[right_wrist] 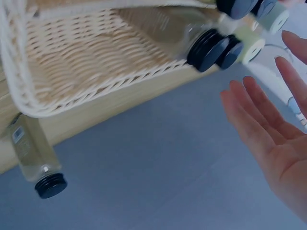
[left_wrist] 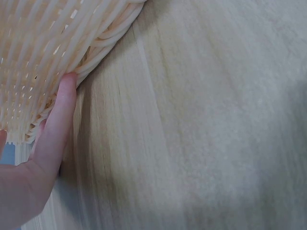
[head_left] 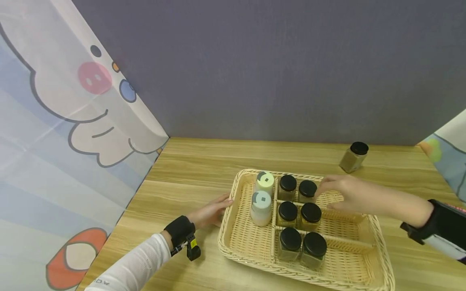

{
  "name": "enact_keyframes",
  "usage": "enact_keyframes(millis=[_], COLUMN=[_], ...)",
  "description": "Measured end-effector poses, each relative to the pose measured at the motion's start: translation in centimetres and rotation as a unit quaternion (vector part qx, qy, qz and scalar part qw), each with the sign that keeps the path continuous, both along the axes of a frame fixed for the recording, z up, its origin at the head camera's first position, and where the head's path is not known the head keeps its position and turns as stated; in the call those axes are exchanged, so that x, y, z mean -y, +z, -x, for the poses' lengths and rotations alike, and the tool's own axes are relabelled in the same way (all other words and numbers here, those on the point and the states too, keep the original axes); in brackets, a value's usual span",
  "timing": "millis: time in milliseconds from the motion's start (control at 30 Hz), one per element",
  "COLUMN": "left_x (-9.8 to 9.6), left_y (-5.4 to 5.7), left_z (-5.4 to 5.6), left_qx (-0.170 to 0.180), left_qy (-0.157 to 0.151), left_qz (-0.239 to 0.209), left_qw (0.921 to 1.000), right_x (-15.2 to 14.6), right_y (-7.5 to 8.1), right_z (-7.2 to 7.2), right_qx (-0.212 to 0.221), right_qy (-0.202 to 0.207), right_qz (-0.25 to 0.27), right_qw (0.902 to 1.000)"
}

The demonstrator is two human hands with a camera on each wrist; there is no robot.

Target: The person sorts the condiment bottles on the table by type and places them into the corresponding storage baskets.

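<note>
A divided wicker basket (head_left: 251, 242) sits on the wooden table. My left hand (head_left: 211, 212) is at its left side, straight fingers (left_wrist: 60, 110) touching the outer woven wall. Over the back compartments hovers my right hand (head_left: 344, 194), fingertips close to a black-lidded glass jar (head_left: 307, 190). In the right wrist view its fingers (right_wrist: 256, 112) are spread apart, with a gap to that jar (right_wrist: 177, 36). Several similar jars stand in pairs across the middle, including one at the front (head_left: 314, 248). Two white bottles, one with a pale blue cap (head_left: 261, 202), occupy the left compartment.
Another black-lidded jar (head_left: 352, 157) with brownish contents stands on the table (head_left: 196, 161) behind the basket, at the right. A grey panel (head_left: 276, 81) rises along the back edge. A cartoon-printed sheet (head_left: 54, 161) hangs at the left.
</note>
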State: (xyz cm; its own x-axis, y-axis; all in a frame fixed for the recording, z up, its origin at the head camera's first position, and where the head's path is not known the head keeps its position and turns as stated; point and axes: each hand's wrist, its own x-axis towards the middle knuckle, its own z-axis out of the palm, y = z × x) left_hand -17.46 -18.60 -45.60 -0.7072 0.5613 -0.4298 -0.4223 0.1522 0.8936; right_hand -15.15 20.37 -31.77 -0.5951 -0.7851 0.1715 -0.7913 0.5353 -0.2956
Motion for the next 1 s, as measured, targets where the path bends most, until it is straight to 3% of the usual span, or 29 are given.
enact_keyframes(millis=[267, 400, 700, 1000], left_x=[0.0, 0.0, 0.0, 0.0], left_y=[0.0, -0.1, -0.1, 0.0], left_z=[0.0, 0.0, 0.1, 0.1], left_qx=[-0.001, 0.000, -0.003, -0.002], left_qy=[0.001, 0.001, -0.006, -0.007], left_qz=[0.005, 0.002, -0.001, -0.004], left_qw=[1.0000, 1.0000, 1.0000, 1.0000], right_x=[-0.9, -1.5, -3.0, -4.6], right_y=[0.3, 0.1, -0.5, -0.3], right_z=[1.6, 2.5, 4.8, 6.8], right_qx=[-0.006, -0.026, -0.051, -0.041], right_qy=[-0.034, -0.038, -0.089, -0.129], right_qz=[-0.014, -0.008, -0.033, -0.043], right_qw=[0.9993, 0.9989, 0.9942, 0.9898])
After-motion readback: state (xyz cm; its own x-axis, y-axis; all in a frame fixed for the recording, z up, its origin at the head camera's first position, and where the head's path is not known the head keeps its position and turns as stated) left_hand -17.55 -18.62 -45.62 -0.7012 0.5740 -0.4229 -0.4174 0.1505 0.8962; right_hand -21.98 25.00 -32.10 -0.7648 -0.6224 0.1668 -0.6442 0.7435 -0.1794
